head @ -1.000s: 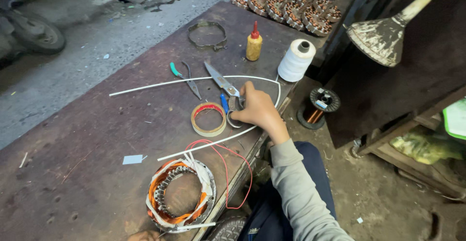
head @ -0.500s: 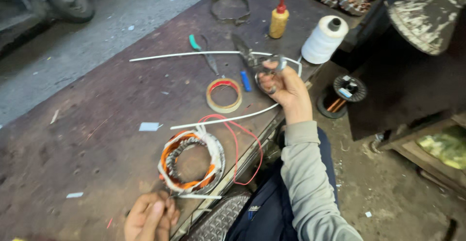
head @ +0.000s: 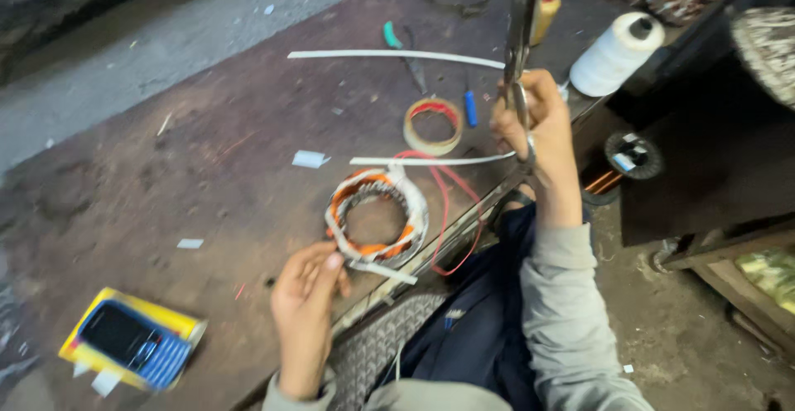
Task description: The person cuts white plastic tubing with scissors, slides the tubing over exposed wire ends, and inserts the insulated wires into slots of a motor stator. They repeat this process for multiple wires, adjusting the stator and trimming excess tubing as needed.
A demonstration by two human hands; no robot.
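A round motor stator (head: pixel 377 217) with orange and white windings lies on the dark workbench (head: pixel 207 154). My left hand (head: pixel 304 291) touches its near-left rim, fingertips on a white strip (head: pixel 383 271) sticking out of it. My right hand (head: pixel 538 125) is raised above the bench edge and grips a pair of scissors (head: pixel 520 34), blades pointing up. Red wires (head: pixel 451 204) loop from the stator toward the bench edge. A white sleeve tube (head: pixel 431 160) lies just beyond the stator.
A tape roll (head: pixel 433 125), a blue-handled tool (head: pixel 470 108), green-handled pliers (head: pixel 402 47), a long white tube (head: pixel 393 55), a yellow glue bottle (head: pixel 542 15) and a white thread spool (head: pixel 614 53) lie on the bench. A phone on a yellow box (head: pixel 128 336) sits near left.
My right hand has lifted the scissors off the bench and holds them upright. My left hand has moved up to the stator's rim. The camera has tilted nearer.
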